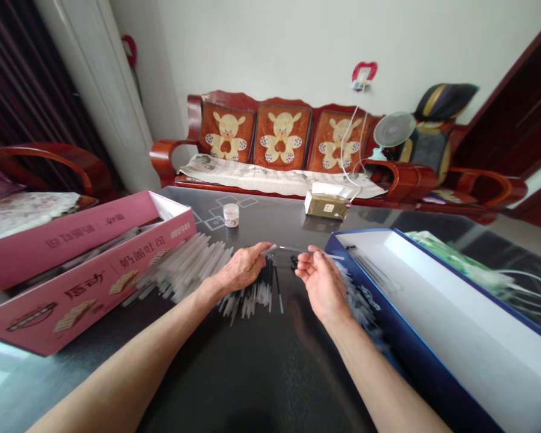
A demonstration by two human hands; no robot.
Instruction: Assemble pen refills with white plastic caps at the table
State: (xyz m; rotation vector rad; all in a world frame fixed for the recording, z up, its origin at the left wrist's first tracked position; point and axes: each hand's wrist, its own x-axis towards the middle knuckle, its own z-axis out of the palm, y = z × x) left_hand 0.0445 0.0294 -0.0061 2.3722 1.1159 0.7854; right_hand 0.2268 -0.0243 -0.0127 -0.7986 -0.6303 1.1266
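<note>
My left hand (244, 267) is closed, pinching the end of a short whitish tube (270, 249) between thumb and forefinger. Facing it, my right hand (323, 282) grips a slim clear stick that looks like a pen refill (336, 257), its tip pointing at the tube; I cannot tell whether they touch. Below my left hand lies a pile of dark-and-white refill-like sticks (264, 288). To its left is a heap of frosted tubes (192, 264). Small black pieces (294, 261) lie beside my right fingers, and clear plastic parts (363, 310) lie along the blue box.
A pink box (112, 282) stands left with sticks inside. At right, a blue box (388, 319) holds several thin sticks (372, 267); a green-and-white plastic bag (460, 258) lies behind it. A small white jar (231, 215) and tissue box (327, 205) stand farther back on the dark table (234, 379).
</note>
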